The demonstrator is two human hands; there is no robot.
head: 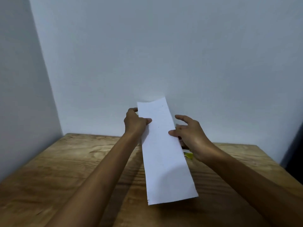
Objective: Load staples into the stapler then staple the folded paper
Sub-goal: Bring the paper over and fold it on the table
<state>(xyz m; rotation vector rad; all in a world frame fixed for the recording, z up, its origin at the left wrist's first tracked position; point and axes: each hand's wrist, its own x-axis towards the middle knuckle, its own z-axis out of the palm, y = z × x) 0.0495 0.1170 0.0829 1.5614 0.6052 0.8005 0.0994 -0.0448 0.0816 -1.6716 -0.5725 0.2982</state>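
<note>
A long white folded paper (164, 153) is held up above the wooden table (65, 169), running from near the wall toward me. My left hand (135, 122) pinches its left edge near the far end, thumb on top. My right hand (190, 136) touches the paper's right edge with the thumb while its other fingers are spread. A small yellow-green object (188, 155) peeks out on the table under my right hand; I cannot tell what it is. The stapler is hidden or out of view.
A pale wall rises directly behind the table's far edge, with a corner at the left. A dark vertical object (293, 145) stands at the far right beyond the table edge.
</note>
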